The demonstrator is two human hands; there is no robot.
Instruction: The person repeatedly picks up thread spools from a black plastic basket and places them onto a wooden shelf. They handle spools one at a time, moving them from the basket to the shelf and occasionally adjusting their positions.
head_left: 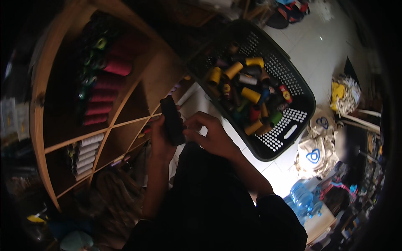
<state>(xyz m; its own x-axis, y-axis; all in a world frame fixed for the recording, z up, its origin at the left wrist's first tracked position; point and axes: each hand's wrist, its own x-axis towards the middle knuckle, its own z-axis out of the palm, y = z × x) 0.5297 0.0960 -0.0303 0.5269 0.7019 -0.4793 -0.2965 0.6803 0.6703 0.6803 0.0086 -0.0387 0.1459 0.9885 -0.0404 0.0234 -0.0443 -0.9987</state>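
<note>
A dark, nearly black thread spool [171,121] stands tilted in front of me, its long side upright. My left hand [159,136] is wrapped round it from the left, the thumb along its side. Close by on the right, my right hand [211,136] has its fingers curled into a pinch at the spool's lower right side. What those fingertips hold, perhaps loose thread, is too small and dark to make out. Beyond my hands, a dark perforated plastic basket [302,138] holds many jumbled spools, among them a yellow spool [251,95] and a green spool [276,119].
On the left stands a wooden shelf [38,108] with compartments. Rows of pink-red spools [99,96] and white spools [86,156] lie in it. To the right are cream cloth bags [313,157] on the tiled floor and blue water bottles [301,194].
</note>
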